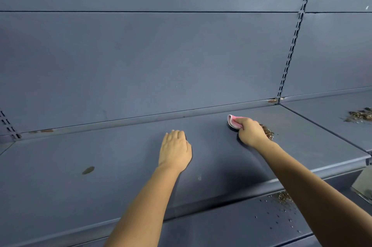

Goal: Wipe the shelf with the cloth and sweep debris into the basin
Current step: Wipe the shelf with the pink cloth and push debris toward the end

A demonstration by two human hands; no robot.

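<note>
- A person's right hand (250, 131) grasps a folded pink cloth (233, 121) in clenched fingers, pressing it to the grey shelf (100, 158) beside a brown debris pile (266, 131).
- The left hand (174, 150) lies flat on the shelf, fingers released.

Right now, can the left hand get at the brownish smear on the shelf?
Probably yes: the left hand rests flat on the shelf, holding nothing, and only bare shelf lies between it and the smear.
</note>
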